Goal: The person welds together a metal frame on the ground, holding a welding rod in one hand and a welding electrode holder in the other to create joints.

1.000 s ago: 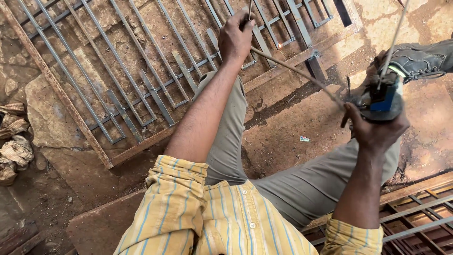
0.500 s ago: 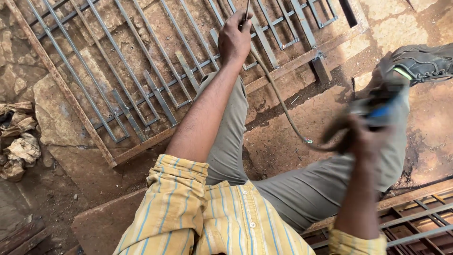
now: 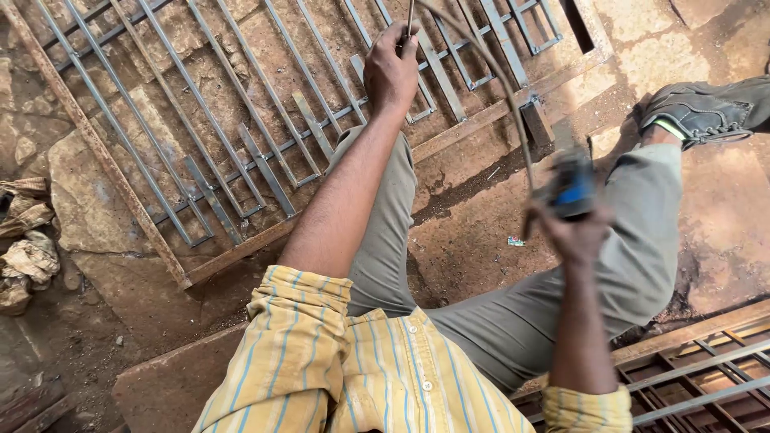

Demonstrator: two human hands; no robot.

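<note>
- Up at the top of the view, the left hand (image 3: 391, 70) is stretched out on a straight arm, fist closed around a thin rod (image 3: 410, 18) that runs off the top edge.
- Lower right, the right hand (image 3: 573, 232) is raised with the wrist bent, fingers wrapped around a blurred dark tool with a blue patch (image 3: 571, 189).
- A thin cable (image 3: 489, 72) arcs from near the left hand down to that tool, so both hands sit at its two ends, well apart.
- Under the left hand lies a metal grille (image 3: 208, 136): grey flat bars in a rusty frame, on rough reddish stone ground (image 3: 473, 256).
- Crumpled rags (image 3: 28, 248) sit at the left edge; a grey shoe (image 3: 702, 112) at the right.
</note>
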